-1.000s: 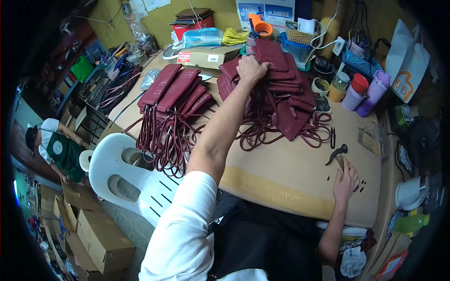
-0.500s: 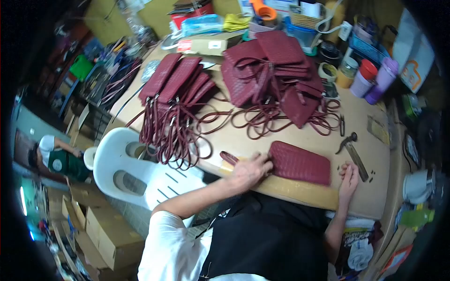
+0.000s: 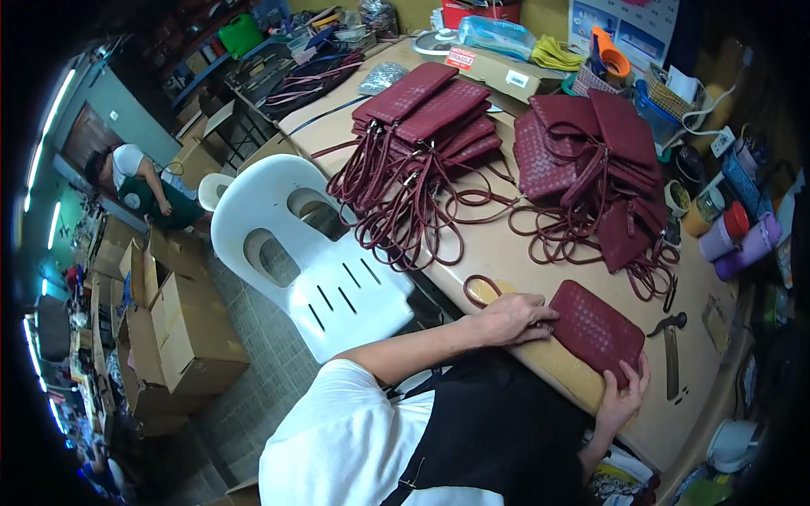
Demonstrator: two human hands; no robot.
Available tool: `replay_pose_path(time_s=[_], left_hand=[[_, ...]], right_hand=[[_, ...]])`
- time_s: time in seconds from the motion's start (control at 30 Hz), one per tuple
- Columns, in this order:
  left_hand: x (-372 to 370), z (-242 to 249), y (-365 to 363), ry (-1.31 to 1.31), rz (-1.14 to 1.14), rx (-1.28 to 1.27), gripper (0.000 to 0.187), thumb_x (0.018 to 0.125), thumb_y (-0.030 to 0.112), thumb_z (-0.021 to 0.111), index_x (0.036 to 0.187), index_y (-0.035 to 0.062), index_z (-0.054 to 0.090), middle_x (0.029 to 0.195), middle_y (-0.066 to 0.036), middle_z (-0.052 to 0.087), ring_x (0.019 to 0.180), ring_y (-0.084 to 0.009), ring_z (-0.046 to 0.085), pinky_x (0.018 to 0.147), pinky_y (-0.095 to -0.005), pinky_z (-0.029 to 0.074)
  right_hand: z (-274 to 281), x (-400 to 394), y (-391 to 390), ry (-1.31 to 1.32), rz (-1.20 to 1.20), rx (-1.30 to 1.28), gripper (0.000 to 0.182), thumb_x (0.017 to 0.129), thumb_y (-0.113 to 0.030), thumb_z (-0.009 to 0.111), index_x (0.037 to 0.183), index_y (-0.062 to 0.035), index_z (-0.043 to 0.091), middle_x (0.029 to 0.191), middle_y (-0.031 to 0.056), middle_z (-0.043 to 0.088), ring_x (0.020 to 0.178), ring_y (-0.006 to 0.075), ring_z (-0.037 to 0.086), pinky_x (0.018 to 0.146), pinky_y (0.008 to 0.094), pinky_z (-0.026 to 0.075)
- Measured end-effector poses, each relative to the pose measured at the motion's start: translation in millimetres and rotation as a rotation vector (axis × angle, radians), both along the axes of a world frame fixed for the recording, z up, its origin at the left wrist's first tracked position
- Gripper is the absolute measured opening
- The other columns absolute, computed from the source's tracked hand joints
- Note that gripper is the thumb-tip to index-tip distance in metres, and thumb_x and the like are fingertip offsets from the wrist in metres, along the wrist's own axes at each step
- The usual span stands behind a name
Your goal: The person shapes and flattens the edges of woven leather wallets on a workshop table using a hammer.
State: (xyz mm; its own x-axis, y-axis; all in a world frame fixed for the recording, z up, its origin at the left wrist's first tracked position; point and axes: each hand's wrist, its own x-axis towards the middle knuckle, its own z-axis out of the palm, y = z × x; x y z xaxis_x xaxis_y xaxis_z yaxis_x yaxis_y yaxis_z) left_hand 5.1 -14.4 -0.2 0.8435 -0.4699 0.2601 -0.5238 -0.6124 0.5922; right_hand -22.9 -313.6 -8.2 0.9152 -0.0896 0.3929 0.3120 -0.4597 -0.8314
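A burgundy woven pouch [image 3: 597,327] lies in front of me, partly over a yellowish board [image 3: 567,368] at the table edge. My left hand [image 3: 516,319] is closed at the pouch's left end, its fingertips at the edge. A wrist strap loop [image 3: 482,289] sticks out beyond that hand. My right hand [image 3: 623,392] grips the pouch's lower right corner, fingers on its upper face. Just right of the pouch lies a hammer [image 3: 672,358], with several small dark bits beside its handle.
Burgundy pouches with straps form a left pile [image 3: 439,105] and a right pile [image 3: 629,135]. A white plastic chair [image 3: 337,291] stands left of me. Cups and a purple bottle [image 3: 749,244] line the right side. A person [image 3: 143,185] stands far left, near cardboard boxes [image 3: 198,325].
My right hand has come from beside the hammer onto the pouch's corner. The pouch now sits more tilted. My view has turned left, showing more of the room.
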Motion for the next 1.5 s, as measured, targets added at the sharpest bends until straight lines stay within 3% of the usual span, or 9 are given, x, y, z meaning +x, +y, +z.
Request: replay_pose_path(time_s=[0.1,0.4,0.6,0.7,0.93,1.03,1.27,1.37,1.5], left_hand=[[3.8,10.7,-6.3,-0.137,0.151,-0.418,0.024,0.081,0.014,0.073,0.101,0.0009,0.069,0.078,-0.014,0.062,0.067,-0.0284,0.064,0.059,-0.035,0.051],[-26.2,30.0,20.7,0.239,0.059,-0.171,0.025,0.081,0.009,0.072,0.104,0.0005,0.067,0.083,-0.012,0.062,0.079,-0.0283,0.062,0.073,-0.0314,0.049],[4.1,22.5,16.8,0.432,0.27,-0.251,0.04,0.093,0.02,0.062,0.124,-0.0036,0.056,0.111,-0.017,0.065,0.101,-0.0221,0.063,0.086,-0.0333,0.05],[28.1,-2.1,-7.9,0.314,0.327,-0.334,0.034,0.09,0.021,0.064,0.11,-0.0071,0.064,0.099,-0.023,0.069,0.094,-0.0289,0.069,0.083,-0.0343,0.052],[16.0,-6.8,-11.2,0.552,0.256,-0.799,0.016,0.089,0.008,0.066,0.1,-0.0023,0.063,0.084,-0.001,0.064,0.076,-0.0079,0.056,0.071,-0.0219,0.046],[10.5,-12.6,-19.3,0.546,0.249,-0.91,0.009,0.093,0.006,0.061,0.099,-0.0005,0.058,0.084,0.001,0.059,0.076,-0.0057,0.051,0.072,-0.0192,0.042],[20.3,-4.9,-24.6,0.28,0.363,-0.913,0.012,0.092,0.007,0.062,0.098,-0.0003,0.056,0.088,-0.004,0.058,0.081,-0.0114,0.053,0.076,-0.0238,0.042],[22.7,35.7,-38.1,-0.35,0.438,-0.137,0.035,0.077,0.005,0.072,0.109,0.0006,0.058,0.102,-0.017,0.058,0.096,-0.0329,0.057,0.089,-0.0391,0.043],[13.2,35.3,-71.7,-0.151,-0.22,-0.056,0.052,0.08,0.019,0.071,0.126,0.0066,0.053,0.132,-0.017,0.048,0.124,-0.0349,0.044,0.104,-0.0469,0.035]], right_hand=[[14.4,-1.7,-2.9,0.005,-0.06,-0.112,0.021,0.074,0.008,0.07,0.095,0.0057,0.067,0.122,0.0176,0.057,0.109,0.0288,0.058,0.094,0.037,0.047],[21.8,-26.9,-16.0,0.342,0.211,0.119,0.017,0.074,0.011,0.071,0.088,0.0038,0.064,0.111,0.0124,0.058,0.093,0.0148,0.061,0.078,0.0257,0.053],[45.8,6.1,2.2,0.558,-0.212,0.203,0.051,0.083,0.003,0.067,0.13,0.001,0.046,0.106,0.0079,0.059,0.081,0.012,0.062,0.075,0.0231,0.05],[-2.3,20.3,-20.2,0.414,-0.074,0.176,0.053,0.083,0.004,0.067,0.131,0.0024,0.045,0.106,0.009,0.061,0.085,0.0123,0.062,0.077,0.0222,0.05],[13.4,11.4,-5.1,0.288,0.159,0.568,0.04,0.088,0.005,0.061,0.126,0.0024,0.049,0.098,0.005,0.062,0.087,0.0083,0.058,0.078,0.0229,0.047],[2.1,14.6,1.1,0.174,-0.064,0.474,0.009,0.09,-0.007,0.064,0.087,0.0006,0.059,0.07,0.002,0.061,0.064,0.0097,0.054,0.06,0.0263,0.045],[15.9,0.7,0.9,0.231,-0.166,-0.105,0.034,0.093,-0.03,0.06,0.077,-0.0002,0.056,0.057,0.0109,0.052,0.052,0.0264,0.052,0.052,0.0366,0.041],[26.7,26.5,-30.2,0.144,-0.41,-0.501,0.031,0.09,-0.032,0.06,0.09,-0.0011,0.057,0.085,0.0154,0.059,0.082,0.033,0.057,0.069,0.043,0.044],[19.6,71.7,-68.3,-0.027,-0.573,-0.799,0.037,0.089,-0.032,0.061,0.11,-0.0029,0.053,0.117,0.0178,0.053,0.112,0.035,0.048,0.088,0.0468,0.041]])
